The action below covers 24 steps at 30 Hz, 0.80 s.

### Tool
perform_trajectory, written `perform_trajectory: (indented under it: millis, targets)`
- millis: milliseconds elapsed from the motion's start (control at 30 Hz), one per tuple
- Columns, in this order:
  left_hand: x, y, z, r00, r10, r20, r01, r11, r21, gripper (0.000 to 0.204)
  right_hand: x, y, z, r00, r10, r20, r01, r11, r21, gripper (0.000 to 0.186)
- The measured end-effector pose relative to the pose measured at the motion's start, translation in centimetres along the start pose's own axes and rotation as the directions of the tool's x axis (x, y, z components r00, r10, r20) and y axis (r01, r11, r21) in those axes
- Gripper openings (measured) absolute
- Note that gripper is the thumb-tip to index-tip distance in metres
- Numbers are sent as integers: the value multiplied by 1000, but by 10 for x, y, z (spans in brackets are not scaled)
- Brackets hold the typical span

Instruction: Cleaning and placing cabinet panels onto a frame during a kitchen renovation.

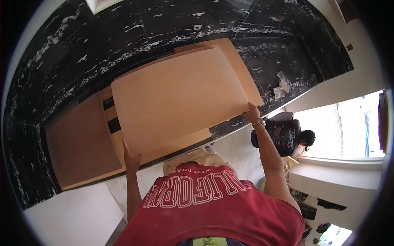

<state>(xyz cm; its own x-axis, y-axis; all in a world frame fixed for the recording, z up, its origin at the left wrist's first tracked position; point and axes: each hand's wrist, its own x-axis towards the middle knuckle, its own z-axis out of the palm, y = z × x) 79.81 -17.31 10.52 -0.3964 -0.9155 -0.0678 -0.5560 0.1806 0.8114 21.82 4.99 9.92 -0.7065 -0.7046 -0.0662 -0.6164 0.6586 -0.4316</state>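
Note:
A large tan board, thin and flat like a wood panel, lies between my hands over other boards on the black countertop. My left hand grips its near left corner, thumb toward the board's edge. At the near right corner my right hand, with a watch on the wrist, has its fingers wrapped on the edge. Under this sheet another tan board sticks out at the far right, and a paler board shows along the near side.
A brown board lies at the left of the black marble-patterned countertop. Small clear packets rest at its right. Beyond my right arm a person in a dark shirt is bent low near a bright opening. A white panel stands lower left.

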Motion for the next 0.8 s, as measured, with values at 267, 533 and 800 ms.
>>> perform_trajectory:
  millis: [267, 533, 800]
  targets:
    - [20, 10, 8, 993, -107, -56, 114, 985, 126, 91, 29, 42, 6, 996, -78, -35, 80, 995, 61, 73]
    - [33, 18, 13, 997, -80, -13, 80, 997, -17, 74, 57, 32, -17, 990, -74, 123, 65, 995, 78, 45]
    - [29, 1, 11, 995, -45, -93, 79, 914, 399, 57, 40, 41, -26, 996, -33, 87, 12, 973, 232, 33]
